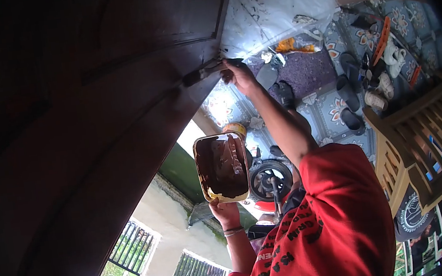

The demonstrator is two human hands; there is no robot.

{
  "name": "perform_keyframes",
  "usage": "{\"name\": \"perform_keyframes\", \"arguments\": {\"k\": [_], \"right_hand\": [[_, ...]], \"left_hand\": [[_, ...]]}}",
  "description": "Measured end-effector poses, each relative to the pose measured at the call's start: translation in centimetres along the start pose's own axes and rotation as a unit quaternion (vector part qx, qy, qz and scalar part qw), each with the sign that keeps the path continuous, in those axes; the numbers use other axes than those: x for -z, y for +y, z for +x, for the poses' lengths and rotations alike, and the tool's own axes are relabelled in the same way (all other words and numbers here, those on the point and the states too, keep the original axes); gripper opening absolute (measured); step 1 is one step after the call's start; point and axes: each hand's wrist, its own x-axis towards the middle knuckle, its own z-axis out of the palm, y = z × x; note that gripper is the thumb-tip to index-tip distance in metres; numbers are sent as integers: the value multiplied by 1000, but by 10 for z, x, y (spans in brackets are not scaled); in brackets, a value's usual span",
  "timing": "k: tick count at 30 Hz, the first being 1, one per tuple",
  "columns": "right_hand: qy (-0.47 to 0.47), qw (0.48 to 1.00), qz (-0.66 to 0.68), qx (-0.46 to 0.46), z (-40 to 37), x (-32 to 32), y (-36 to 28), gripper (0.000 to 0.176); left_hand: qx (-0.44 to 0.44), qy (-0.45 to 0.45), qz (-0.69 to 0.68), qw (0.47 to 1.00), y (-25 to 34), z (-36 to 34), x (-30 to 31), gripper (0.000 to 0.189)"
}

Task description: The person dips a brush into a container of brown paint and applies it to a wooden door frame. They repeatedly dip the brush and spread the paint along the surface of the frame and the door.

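My left hand (223, 210), with a bracelet at the wrist, is closed on the near edge of a rectangular tub (199, 168). Brown paint coats the inside of the tub, which tilts so that its opening faces the camera. Farther up, my right hand (236, 76) grips a paintbrush (201, 76) by its handle. The dark bristles lie against a dark brown panelled door (117, 101), close to its edge. Shadow hides much of the door.
Slippers (347, 92) and shoes (385, 84) lie on patterned tiles beside a purple mat (309, 72). Pale plastic sheeting (271, 10) spreads by the door. A motorbike wheel (270, 180) stands beyond the tub, and a wooden bench (417, 141) at the right.
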Motion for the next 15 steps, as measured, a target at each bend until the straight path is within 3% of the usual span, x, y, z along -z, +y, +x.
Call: {"name": "perform_keyframes", "arguments": {"k": [1, 3, 6, 9, 11, 15], "right_hand": [[-64, 996, 54, -22, -5, -5, -2, 26], [-142, 988, 40, -54, -13, -17, -7, 26], [-136, 988, 44, -64, -1, -13, 10, 26], [30, 999, -21, -9, 44, 25, 45, 27], [114, 983, -141, 12, 53, 34, 52, 27], [122, 986, -103, 55, 34, 30, 37, 27]], "left_hand": [[-5, 4, 0, 1000, -1, 0, -1, 47], [-8, 9, 13, 1000, -2, 1, -3, 48], [-7, 11, 18, 1000, -4, 4, -6, 49], [2, 8, 13, 1000, -5, 6, -16, 50], [4, 9, 16, 1000, -5, 9, -17, 51], [6, 18, 18, 1000, -6, 7, -11, 51]]}}
